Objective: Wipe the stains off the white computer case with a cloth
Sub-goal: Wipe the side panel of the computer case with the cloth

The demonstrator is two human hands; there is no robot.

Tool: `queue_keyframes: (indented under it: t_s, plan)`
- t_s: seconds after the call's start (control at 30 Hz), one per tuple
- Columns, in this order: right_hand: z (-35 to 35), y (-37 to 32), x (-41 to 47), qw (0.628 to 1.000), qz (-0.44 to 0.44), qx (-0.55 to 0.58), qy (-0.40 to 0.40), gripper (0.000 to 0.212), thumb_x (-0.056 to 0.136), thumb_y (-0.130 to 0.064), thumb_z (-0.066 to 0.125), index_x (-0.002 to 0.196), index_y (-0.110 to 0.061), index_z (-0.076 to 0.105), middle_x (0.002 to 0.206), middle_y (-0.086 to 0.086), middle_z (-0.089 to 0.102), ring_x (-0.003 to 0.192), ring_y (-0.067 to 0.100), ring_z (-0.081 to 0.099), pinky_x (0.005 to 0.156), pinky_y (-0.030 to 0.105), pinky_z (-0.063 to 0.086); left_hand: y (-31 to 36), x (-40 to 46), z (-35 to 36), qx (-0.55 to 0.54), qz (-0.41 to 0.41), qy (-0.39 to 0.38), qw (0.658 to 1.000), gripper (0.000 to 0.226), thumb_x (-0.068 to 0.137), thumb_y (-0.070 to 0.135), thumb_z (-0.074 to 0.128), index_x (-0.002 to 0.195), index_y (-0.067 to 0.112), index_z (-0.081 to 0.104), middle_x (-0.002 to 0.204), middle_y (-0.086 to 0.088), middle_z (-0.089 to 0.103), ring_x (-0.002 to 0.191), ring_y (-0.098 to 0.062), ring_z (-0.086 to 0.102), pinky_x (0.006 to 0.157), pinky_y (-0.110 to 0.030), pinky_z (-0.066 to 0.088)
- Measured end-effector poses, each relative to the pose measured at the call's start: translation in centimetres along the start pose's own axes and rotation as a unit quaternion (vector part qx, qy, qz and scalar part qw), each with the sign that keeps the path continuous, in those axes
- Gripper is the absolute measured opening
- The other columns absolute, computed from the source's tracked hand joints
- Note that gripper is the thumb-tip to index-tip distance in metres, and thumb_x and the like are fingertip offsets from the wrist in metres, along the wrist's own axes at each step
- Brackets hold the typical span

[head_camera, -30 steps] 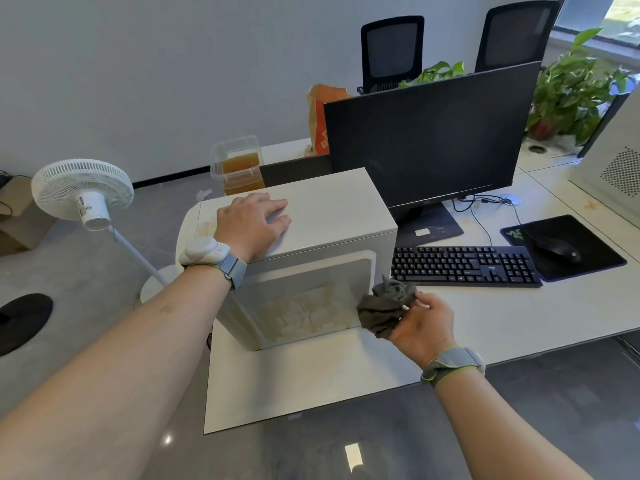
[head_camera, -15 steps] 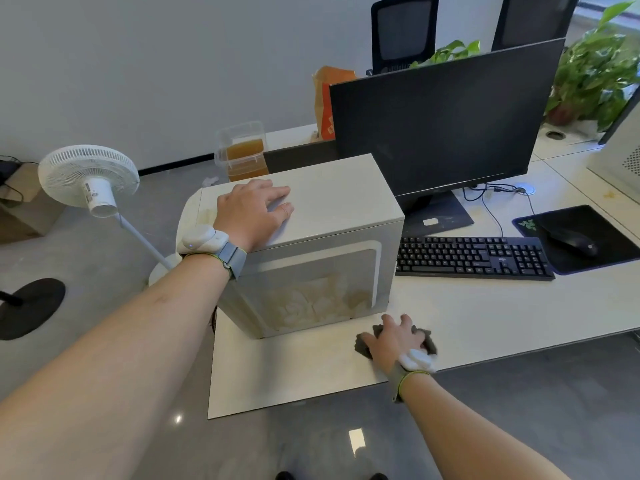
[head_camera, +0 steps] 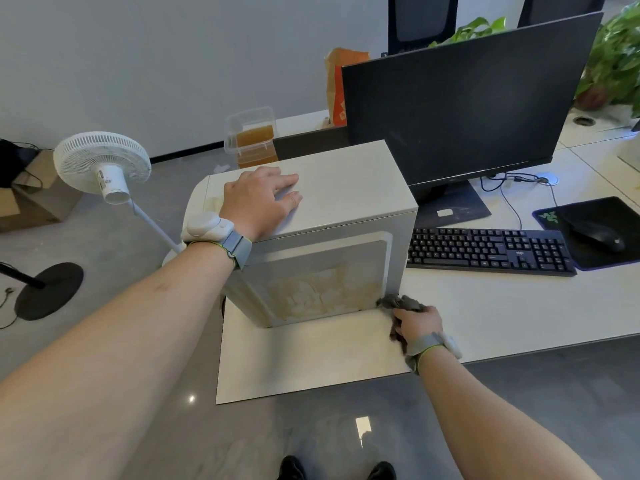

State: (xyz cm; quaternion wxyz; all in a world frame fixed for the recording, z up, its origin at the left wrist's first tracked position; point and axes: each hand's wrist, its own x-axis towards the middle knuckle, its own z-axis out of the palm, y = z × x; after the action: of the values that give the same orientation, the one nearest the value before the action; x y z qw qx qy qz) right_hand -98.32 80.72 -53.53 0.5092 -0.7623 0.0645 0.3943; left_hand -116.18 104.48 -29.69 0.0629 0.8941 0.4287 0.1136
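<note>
- A white standing fan (head_camera: 102, 164) stands on the floor to the left of the white computer case (head_camera: 332, 216), with a cardboard box (head_camera: 31, 202) further left of it.
- The left hand (head_camera: 259, 199) lies flat on top of the case near its left end, fingers straight and slightly spread, gripping nothing.
- The white computer case stands on the white desk (head_camera: 311, 358) near its left end; yellowish stains (head_camera: 322, 296) cover the lower part of its near side panel.
- A clear container (head_camera: 251, 136) of amber liquid sits behind the case.
- The grey cloth (head_camera: 398, 303) lies bunched on the desk, touching the case's lower right corner.
- The right hand (head_camera: 417, 323) holds the cloth down, fingers curled over it.
- A dark monitor (head_camera: 460, 98) stands right of the case, with a black keyboard (head_camera: 488, 249) in front of it and a mouse (head_camera: 597, 235) on a black pad (head_camera: 602, 223) further right.
</note>
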Motion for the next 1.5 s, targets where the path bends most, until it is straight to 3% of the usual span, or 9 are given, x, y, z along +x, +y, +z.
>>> queue_keyframes:
  t_s: [0.17,0.33,0.5,0.67,0.8,1.1,1.23,1.3,1.5]
  plan:
    - [2.5,-1.9,-1.6,0.990,-0.032,0.123,-0.057,0.018,0.089,0.008,0.058,0.094,-0.008,0.065,0.094,0.019,0.066,0.080,0.035,0.065,0.074,0.044,0.061,-0.1,0.0,-0.1,-0.007,-0.007,-0.005,1.000,0.057,0.087,0.069,0.039,0.137,0.049,0.059,0.151,0.011,0.050,0.138,-0.023,0.042,0.109,-0.050,0.032]
    - [2.9,-1.0,-1.8,0.992,0.064,0.095,-0.055,0.023,0.096,0.003,0.060,0.118,-0.002,0.060,0.104,0.021,0.061,0.096,0.040,0.063,0.047,0.034,0.060,-0.2,0.0,-0.2,-0.009,-0.005,-0.008,1.000,0.057,0.087,0.069,0.039,0.137,0.050,0.059,0.151,0.012,0.049,0.138,-0.023,0.042,0.109,-0.049,0.032]
    - [3.5,-3.5,-4.2,0.975,-0.027,0.208,-0.077,0.011,0.090,0.004,0.057,0.093,-0.005,0.062,0.092,0.016,0.064,0.075,0.030,0.060,0.053,0.032,0.055,-0.3,0.0,0.1,-0.013,-0.004,-0.001,1.000,0.057,0.086,0.070,0.039,0.135,0.051,0.060,0.148,0.012,0.052,0.136,-0.023,0.044,0.107,-0.050,0.034]
    - [4.0,-3.0,-4.3,0.980,0.048,0.181,-0.069,0.028,0.092,0.008,0.060,0.118,-0.001,0.062,0.110,0.021,0.062,0.094,0.036,0.064,0.064,0.038,0.064,-0.4,0.0,0.1,-0.016,-0.004,0.000,1.000,0.055,0.088,0.069,0.041,0.136,0.050,0.059,0.149,0.012,0.051,0.137,-0.022,0.043,0.109,-0.050,0.033]
    - [3.6,-4.0,-5.3,0.975,-0.042,0.208,-0.066,0.015,0.090,0.004,0.057,0.093,-0.008,0.065,0.096,0.017,0.064,0.079,0.029,0.061,0.054,0.030,0.055,-0.4,0.1,0.2,-0.014,-0.003,-0.002,1.000,0.051,0.092,0.066,0.044,0.137,0.050,0.059,0.150,0.012,0.050,0.138,-0.022,0.042,0.109,-0.049,0.031]
    - [3.4,-4.3,-5.1,0.964,-0.041,0.238,-0.112,0.008,0.089,-0.001,0.061,0.094,-0.006,0.065,0.094,0.017,0.066,0.080,0.030,0.061,0.053,0.031,0.050,-0.3,0.1,0.0,-0.004,0.000,0.000,1.000,0.048,0.095,0.065,0.045,0.138,0.050,0.057,0.151,0.013,0.049,0.138,-0.022,0.042,0.109,-0.049,0.032]
    - [2.3,-1.4,-3.1,0.962,0.107,0.233,-0.096,0.022,0.079,-0.020,0.051,0.080,-0.011,0.071,0.074,0.011,0.067,0.069,0.029,0.064,0.079,0.042,0.053,-0.1,0.0,-0.1,-0.006,-0.002,-0.004,1.000,0.048,0.095,0.065,0.045,0.139,0.050,0.057,0.152,0.013,0.048,0.139,-0.022,0.041,0.110,-0.049,0.031]
    - [2.0,0.0,-2.1,0.947,0.164,0.250,-0.113,0.031,0.086,-0.020,0.041,0.076,-0.008,0.068,0.058,0.004,0.055,0.054,0.021,0.052,0.068,0.031,0.041,-0.1,0.0,-0.2,-0.006,0.000,-0.001,1.000,0.048,0.096,0.064,0.045,0.139,0.049,0.057,0.152,0.012,0.048,0.139,-0.022,0.041,0.110,-0.050,0.031]
    - [3.7,1.9,-0.1,0.962,0.145,0.229,-0.032,0.029,0.090,-0.014,0.053,0.117,-0.009,0.060,0.110,0.008,0.063,0.098,0.034,0.067,0.071,0.036,0.051,0.0,-0.1,-0.2,-0.010,-0.005,-0.003,1.000,0.047,0.095,0.063,0.046,0.138,0.049,0.057,0.152,0.013,0.048,0.139,-0.022,0.040,0.110,-0.049,0.029]
